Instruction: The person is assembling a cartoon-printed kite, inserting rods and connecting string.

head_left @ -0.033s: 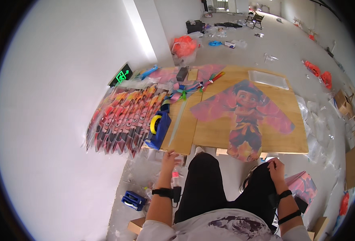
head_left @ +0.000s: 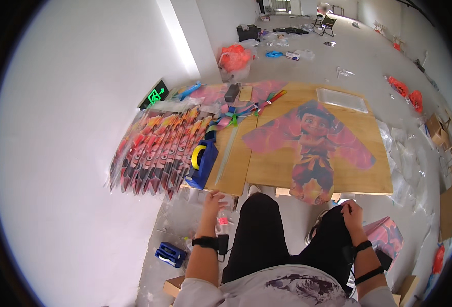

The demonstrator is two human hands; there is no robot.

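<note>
My left hand [head_left: 214, 201] hovers at the table's front edge, fingers loosely apart with nothing in them. My right hand [head_left: 352, 213] rests on my right knee with its fingers bent; whether they pinch anything is hidden. Flat on the wooden table [head_left: 361, 179] lies a kite-shaped sheet [head_left: 315, 148] printed with a cartoon figure, its lower end hanging over the front edge. Beyond my left hand stands a blue tape dispenser [head_left: 205, 171] with a yellow roll [head_left: 197, 157]. A pale strip [head_left: 227, 156] runs beside it. Colourful ribbons [head_left: 236, 116] lie farther back.
Folded printed sheets [head_left: 159, 153] in clear plastic lie at the table's left, near the wall. A clear tray [head_left: 342, 101] sits at the back right. Below my left hand are a bottle [head_left: 223, 223] and another blue dispenser [head_left: 170, 254]. Plastic wrap [head_left: 402, 163] covers floor on the right.
My left hand and forearm have shifted very slightly to the left. My right hand and the things on the table stay in place.
</note>
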